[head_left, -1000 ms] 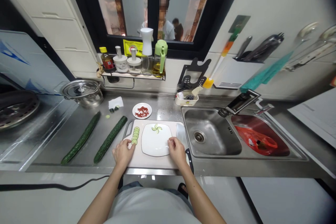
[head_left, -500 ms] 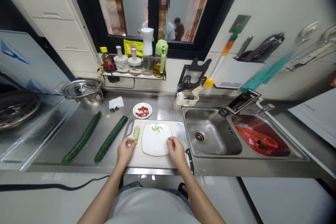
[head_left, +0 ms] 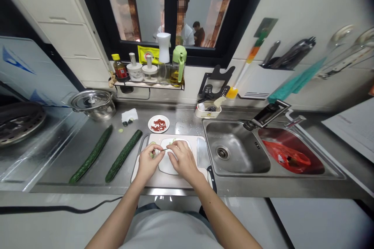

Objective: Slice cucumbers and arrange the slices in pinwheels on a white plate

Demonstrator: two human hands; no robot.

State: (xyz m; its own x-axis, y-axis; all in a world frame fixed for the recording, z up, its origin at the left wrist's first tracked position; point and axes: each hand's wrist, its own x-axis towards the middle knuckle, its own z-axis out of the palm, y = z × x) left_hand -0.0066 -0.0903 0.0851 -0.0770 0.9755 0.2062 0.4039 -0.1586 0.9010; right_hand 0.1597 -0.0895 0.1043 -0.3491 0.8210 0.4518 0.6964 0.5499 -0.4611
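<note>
Over the white plate (head_left: 167, 166), a thin cucumber slice (head_left: 165, 149) shows edge-on as a dark green line. My left hand (head_left: 149, 160) pinches one end of it, and the fingertips of my right hand (head_left: 183, 160) close on the other end. Beneath the plate lies a pale cutting board (head_left: 157, 181). Cucumber slices on the plate's far part are mostly hidden behind my right fingers. More slices on the board's left side are largely covered by my left hand. A knife (head_left: 203, 153) rests along the board's right edge, its black handle toward me.
Two whole cucumbers (head_left: 124, 156) lie on the steel counter at left. A small dish of red bits (head_left: 158, 124) stands behind the board, a lidded pot (head_left: 92, 104) back left. At right is a double sink (head_left: 239, 148) with a red bag (head_left: 288, 156).
My left hand has moved from the slice row to above the plate with a cucumber slice. My right hand has left the plate's right edge and met it there.
</note>
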